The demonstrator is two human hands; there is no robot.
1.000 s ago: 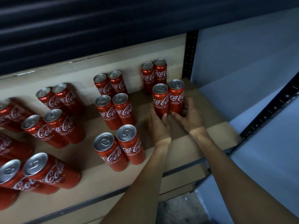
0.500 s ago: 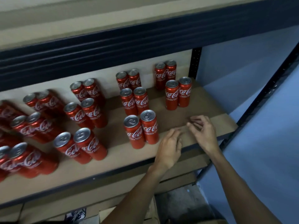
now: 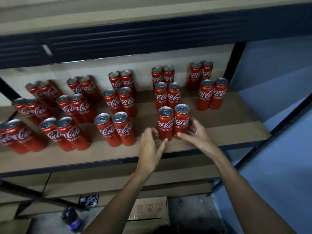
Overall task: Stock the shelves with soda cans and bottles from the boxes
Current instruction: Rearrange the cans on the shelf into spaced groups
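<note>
Front pair: left front can and right front can are standing upright and touching side by side, centre-right of the frame, near the front edge of the shelf.
Left hand: your left hand is cupping the lower part of the left front can, with fingers curling at its left side and the thumb tip touching near the base. It's blurred, so I can't tell how firm the hold is.
Right hand: your right hand is gripping the lower part of the right front can, with the thumb lying across the front near the base and fingers wrapping the right side.
Weight: the tabs are looking unopened, so I'm assuming full cans. They're dense for their size but fine at one per hand.
Wall: I'm expecting thin metal that's stiff while sealed but dents under a hard pinch or a knock.
Surface: the glossy print is probably going to be slick. I can't tell whether it's wet.
Stability: these are tall and slim, so they're likely tipping easily when pushed from low down.
Grip point: I'm suggesting mid-body, thumb opposite fingers, not the rim or tab.
Neighbours: the rear pair is sitting just behind and the left pair is standing apart, so you're working with little knuckle room at the back.
Box: the cardboard box is sitting lower centre, under the shelf. Its contents aren't showing.
</note>
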